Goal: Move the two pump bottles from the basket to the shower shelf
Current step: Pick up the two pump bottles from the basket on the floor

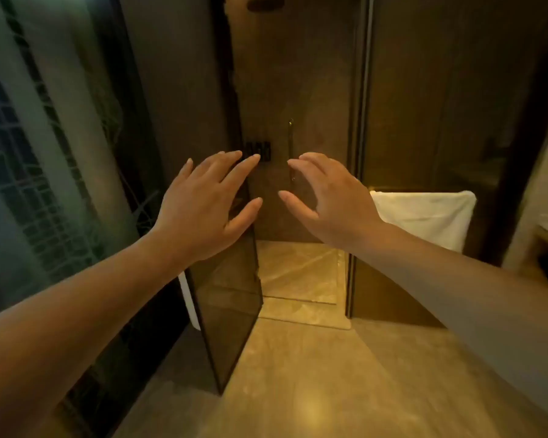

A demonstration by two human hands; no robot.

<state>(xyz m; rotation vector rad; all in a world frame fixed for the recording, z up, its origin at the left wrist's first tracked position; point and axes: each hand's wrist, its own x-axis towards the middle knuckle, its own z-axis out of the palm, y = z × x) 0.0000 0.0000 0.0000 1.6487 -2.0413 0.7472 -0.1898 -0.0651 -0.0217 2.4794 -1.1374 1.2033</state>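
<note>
Both hands raised in front of a shower stall, empty. Left hand (203,200) flat, fingers spread wide, palm facing away; right hand (326,197) also spread, fingers slightly curled, thumb pointing toward the left hand. Small gap between the two thumbs. Forearms bare, reaching in from the lower corners.

Tinted glass door (231,311) stands ajar directly below and behind the left hand; its edge runs down from under that hand's fingers. Contact with the glass: cannot tell. Beyond the fingertips, a dark control panel (260,150) and a slim vertical brass handle (291,147) on the brown wall. Shower head (264,0) high above both hands. Beige marble floor (314,390) beneath the arms, glossy, with a low threshold at the stall. White towel (424,216) hangs just right of the right wrist. Patterned window glass (29,184) far left of the left arm.

Pump bottles, basket, shower shelf: none visible in this view.
</note>
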